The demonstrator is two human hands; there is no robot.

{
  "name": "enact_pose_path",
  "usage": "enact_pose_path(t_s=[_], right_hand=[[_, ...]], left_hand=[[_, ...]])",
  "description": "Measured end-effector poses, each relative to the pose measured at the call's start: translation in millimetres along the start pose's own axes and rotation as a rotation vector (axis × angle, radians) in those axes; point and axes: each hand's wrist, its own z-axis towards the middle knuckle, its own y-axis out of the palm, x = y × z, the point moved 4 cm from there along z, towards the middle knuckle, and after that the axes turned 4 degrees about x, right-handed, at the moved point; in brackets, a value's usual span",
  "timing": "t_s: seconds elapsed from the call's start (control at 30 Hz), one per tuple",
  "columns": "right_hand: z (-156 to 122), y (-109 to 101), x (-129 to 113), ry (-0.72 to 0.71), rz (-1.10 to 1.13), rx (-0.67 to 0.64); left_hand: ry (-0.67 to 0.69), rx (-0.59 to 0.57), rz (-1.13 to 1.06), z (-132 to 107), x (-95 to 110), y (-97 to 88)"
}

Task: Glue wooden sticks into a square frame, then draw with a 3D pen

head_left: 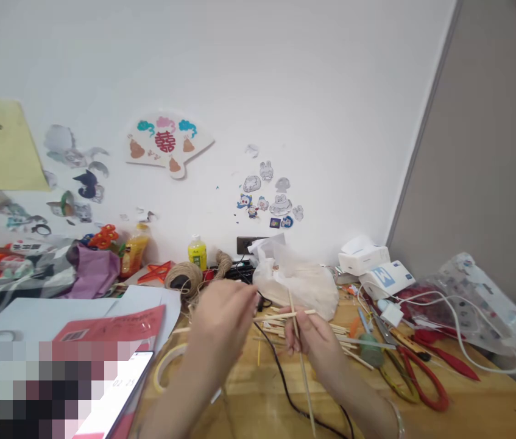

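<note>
Two thin wooden sticks cross each other in front of me. My right hand pinches them close to the crossing. One is a long stick that slants down toward the table's front. The other, a shorter stick, lies nearly level and points toward my left hand. My left hand is raised left of the crossing, its fingers curled together and slightly blurred. What it pinches, if anything, I cannot make out. Behind and below my right hand, a pile of similar sticks lies on the wooden table.
At right are red-handled scissors, a green roll and white boxes. A black cable runs across the table. At left are a tape roll, a twine ball, a phone and a red packet.
</note>
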Motion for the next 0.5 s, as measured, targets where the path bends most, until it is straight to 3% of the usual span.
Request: enact_pose_path(t_s=[0.1, 0.23, 0.5], right_hand=[[-12, 11, -14, -0.091, -0.106, -0.089], [-21, 19, -20, -0.167, -0.145, -0.141], [-23, 21, -16, -0.188, -0.179, -0.2]], left_hand=[[-0.006, -0.139, -0.136, -10, 29, 16.8], [-0.21, -0.336, -0.345, -17, 32, 26.2], [-0.208, -0.344, -0.351, -9, 27, 12.8]])
